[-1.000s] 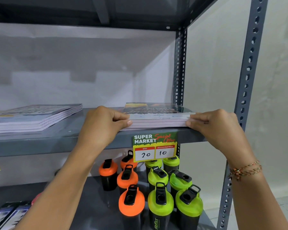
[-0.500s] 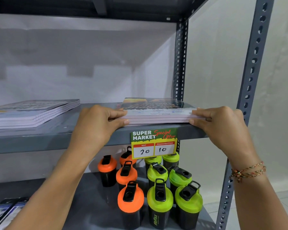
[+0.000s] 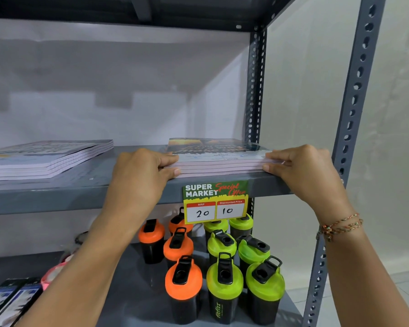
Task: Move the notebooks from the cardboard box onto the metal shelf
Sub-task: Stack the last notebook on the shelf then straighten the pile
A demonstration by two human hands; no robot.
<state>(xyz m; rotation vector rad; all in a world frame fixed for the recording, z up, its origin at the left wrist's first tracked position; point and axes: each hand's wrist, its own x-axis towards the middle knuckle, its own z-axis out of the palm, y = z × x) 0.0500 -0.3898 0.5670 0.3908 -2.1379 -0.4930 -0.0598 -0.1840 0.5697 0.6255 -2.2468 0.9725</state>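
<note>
A small stack of thin notebooks with a dark printed cover and pale pink page edges (image 3: 219, 159) lies flat on the grey metal shelf (image 3: 85, 192), at its right end, close beside the perforated grey rear upright (image 3: 255, 86). The left hand (image 3: 139, 175) is clasped on the stack's left front corner, thumb on the cover and fingers curled against the page edges; the grip is closed on the notebooks. The right hand (image 3: 302, 171) holds the right front corner the same way, fingertips pressed to the edges, a beaded thread bracelet (image 3: 340, 226) on its wrist. A second stack of notebooks with a light cover (image 3: 45, 159) lies well apart at the left of the same shelf. A green and yellow price tag reading 20 and 10 (image 3: 215, 200) hangs from the shelf's front lip under the held stack. On the shelf below stand black shaker bottles with orange lids (image 3: 182, 277) and others with lime-green lids (image 3: 224, 277), side by side.
</note>
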